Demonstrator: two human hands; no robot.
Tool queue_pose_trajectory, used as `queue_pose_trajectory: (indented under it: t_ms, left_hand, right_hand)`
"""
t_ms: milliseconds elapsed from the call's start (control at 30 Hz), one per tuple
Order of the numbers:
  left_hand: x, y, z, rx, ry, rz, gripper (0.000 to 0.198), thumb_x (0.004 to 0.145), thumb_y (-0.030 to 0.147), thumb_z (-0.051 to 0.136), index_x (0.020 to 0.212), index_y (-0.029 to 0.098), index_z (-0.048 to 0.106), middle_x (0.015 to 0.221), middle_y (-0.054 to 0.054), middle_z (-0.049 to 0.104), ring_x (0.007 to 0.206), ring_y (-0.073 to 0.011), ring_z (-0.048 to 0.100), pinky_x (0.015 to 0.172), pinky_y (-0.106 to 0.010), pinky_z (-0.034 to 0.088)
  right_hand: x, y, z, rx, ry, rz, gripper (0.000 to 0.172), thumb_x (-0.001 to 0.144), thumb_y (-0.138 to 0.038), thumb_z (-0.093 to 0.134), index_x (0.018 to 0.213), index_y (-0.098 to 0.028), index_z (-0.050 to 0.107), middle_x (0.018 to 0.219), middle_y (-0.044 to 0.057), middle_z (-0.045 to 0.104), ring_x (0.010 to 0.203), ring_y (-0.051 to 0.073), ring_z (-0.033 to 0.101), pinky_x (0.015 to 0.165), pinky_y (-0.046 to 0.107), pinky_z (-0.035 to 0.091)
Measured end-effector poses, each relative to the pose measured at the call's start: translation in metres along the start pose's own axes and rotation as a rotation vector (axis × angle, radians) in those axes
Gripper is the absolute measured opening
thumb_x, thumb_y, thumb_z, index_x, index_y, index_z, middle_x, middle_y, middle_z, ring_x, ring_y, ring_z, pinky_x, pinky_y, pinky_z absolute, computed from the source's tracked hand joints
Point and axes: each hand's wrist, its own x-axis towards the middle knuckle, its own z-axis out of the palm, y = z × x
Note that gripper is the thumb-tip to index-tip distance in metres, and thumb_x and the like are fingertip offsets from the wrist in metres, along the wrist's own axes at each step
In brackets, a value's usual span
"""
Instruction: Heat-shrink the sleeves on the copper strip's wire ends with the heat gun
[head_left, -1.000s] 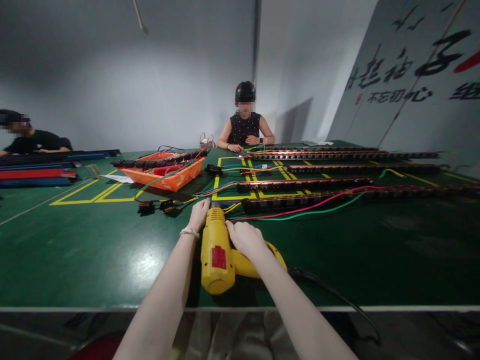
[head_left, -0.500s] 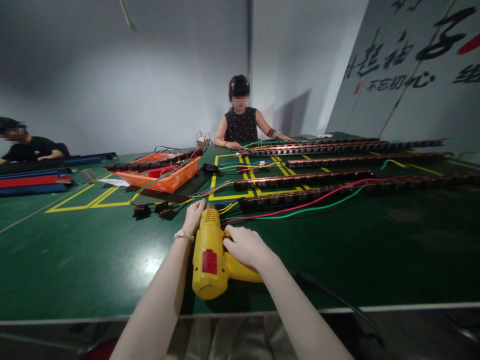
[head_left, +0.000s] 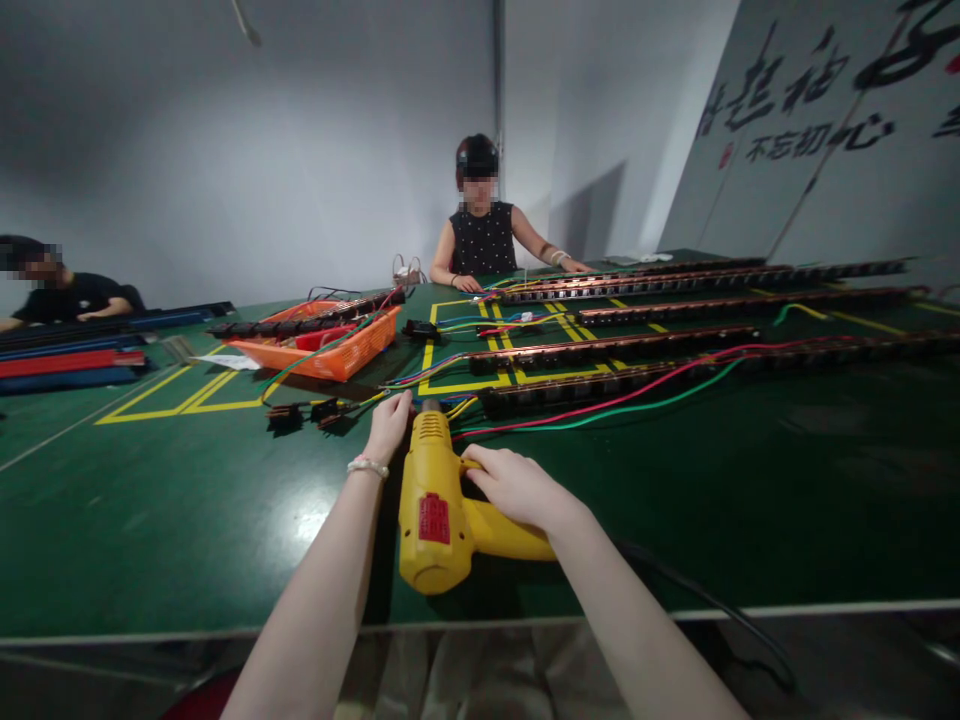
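Note:
My right hand (head_left: 510, 483) is wrapped round the handle of a yellow heat gun (head_left: 435, 510) with a red label, lying on its side with its nozzle pointing away from me. Just left of the nozzle, my left hand (head_left: 388, 425) is closed at the wires, its fingertips pinched together; the wire between them is mostly hidden. Yellow and blue wires (head_left: 461, 405) run from behind the nozzle to a long dark strip with copper edges (head_left: 540, 393). Left of my left hand lie small black-and-copper connector pieces (head_left: 328, 412) with a yellow wire.
An orange basket (head_left: 352, 350) holding wired parts stands beyond my left hand. Several long copper-edged strips (head_left: 675, 312) lie to the right, with red and green wires (head_left: 630, 408). A co-worker (head_left: 484, 235) sits across the green table (head_left: 187, 540); another person (head_left: 75, 295) is at far left.
The heat gun and my right hand have shifted slightly to the right, opening a gap from my left forearm. My left hand stays at the wires. The view has tilted a little.

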Motion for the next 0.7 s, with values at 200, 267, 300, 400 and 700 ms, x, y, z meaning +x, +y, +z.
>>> queue_pose_trajectory:
  t_ms: [200,267,300,400,700]
  left_hand:
    - [-0.004,0.001,-0.001,0.026,0.023,-0.001,0.046,0.085,0.049,0.037,0.053,0.018,0.049,0.051,0.002,0.049,0.054,-0.0114,0.045,0.058,-0.024,0.032]
    - [-0.005,0.002,0.000,0.033,0.033,0.014,0.047,0.086,0.048,0.037,0.053,0.018,0.050,0.051,0.002,0.049,0.054,-0.0111,0.045,0.059,-0.024,0.032]
    - [-0.005,0.002,0.000,0.036,0.038,0.022,0.047,0.086,0.048,0.037,0.053,0.017,0.050,0.052,0.002,0.050,0.055,-0.0110,0.045,0.059,-0.024,0.032]
    - [-0.006,0.003,0.001,0.034,0.045,0.043,0.048,0.087,0.048,0.036,0.054,0.017,0.050,0.052,0.002,0.049,0.055,-0.0110,0.045,0.059,-0.024,0.032]
    - [-0.004,0.003,0.004,0.031,0.064,0.038,0.048,0.088,0.049,0.035,0.055,0.018,0.049,0.053,0.001,0.050,0.056,-0.0117,0.045,0.059,-0.025,0.031]
  right_hand:
    - [-0.016,0.023,-0.018,0.055,-0.017,0.108,0.029,0.092,-0.037,0.038,0.111,-0.032,0.059,0.114,0.002,0.066,0.102,0.024,0.061,0.076,0.032,0.041]
    - [-0.021,0.031,-0.021,0.047,0.000,0.136,0.030,0.092,-0.041,0.039,0.111,-0.032,0.060,0.112,0.002,0.067,0.101,0.024,0.061,0.076,0.032,0.041]
    - [-0.023,0.033,-0.023,0.043,0.011,0.146,0.030,0.091,-0.043,0.040,0.111,-0.032,0.060,0.111,0.002,0.067,0.101,0.024,0.060,0.076,0.032,0.041]
    - [-0.026,0.036,-0.024,0.021,0.038,0.189,0.031,0.090,-0.046,0.041,0.106,-0.030,0.062,0.108,0.002,0.068,0.099,0.024,0.061,0.074,0.031,0.041]
    - [-0.024,0.031,-0.021,-0.114,0.010,0.227,0.036,0.094,-0.046,0.035,0.089,-0.021,0.061,0.094,0.008,0.068,0.084,0.022,0.062,0.065,0.028,0.038]
